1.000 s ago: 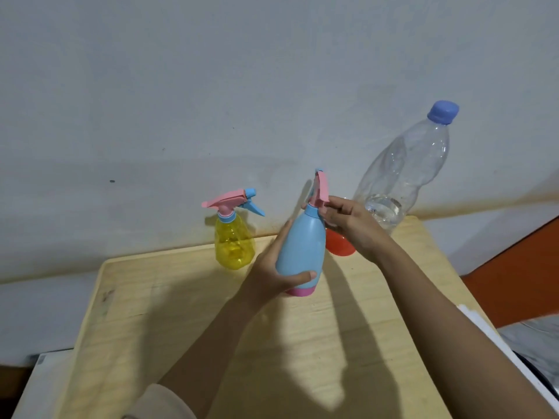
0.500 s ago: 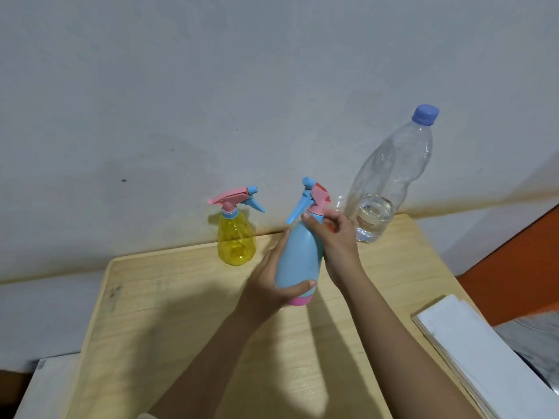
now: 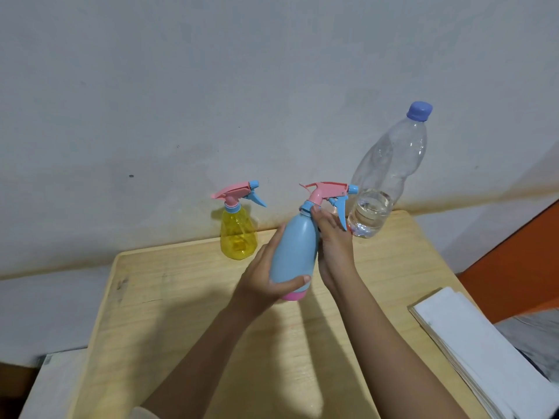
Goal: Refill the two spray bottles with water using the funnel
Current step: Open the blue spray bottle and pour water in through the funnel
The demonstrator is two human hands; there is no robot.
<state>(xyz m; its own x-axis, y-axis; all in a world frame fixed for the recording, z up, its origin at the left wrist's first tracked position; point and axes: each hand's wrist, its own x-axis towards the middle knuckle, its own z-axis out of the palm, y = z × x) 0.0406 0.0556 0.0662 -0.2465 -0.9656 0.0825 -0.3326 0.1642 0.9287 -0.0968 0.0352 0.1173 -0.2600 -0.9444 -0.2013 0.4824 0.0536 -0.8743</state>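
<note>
The blue spray bottle (image 3: 295,252) was the centre of things, held up off the wooden counter (image 3: 187,297) and leaning a little to the right at its top. The left hand (image 3: 266,276) wrapped its lower body from the left, thumb lying across the front just above the pink base, fingers closed around the back. The right hand (image 3: 334,246) was against the bottle's right side, its fingers (image 3: 320,216) curled in at the neck just below the blue collar; how firmly they gripped could not be told. The bottle's pink spray head (image 3: 325,190) was on the neck, its nozzle pointing right and its blue trigger hanging down beside the right hand.

To the left of the blue bottle and further back, the yellow spray bottle (image 3: 238,234) stood upright on the counter near the wall (image 3: 211,86), its own pink head in place, well apart from both hands. To the right of the blue bottle, also at the back, stood a tall clear water bottle (image 3: 384,176) with a blue cap, water filling only its bottom part. A sliver of red showed at its foot just behind the right hand, too hidden to identify. Nearer than the blue bottle and off to its right, a stack of white paper (image 3: 484,352) lay at the counter's edge.
</note>
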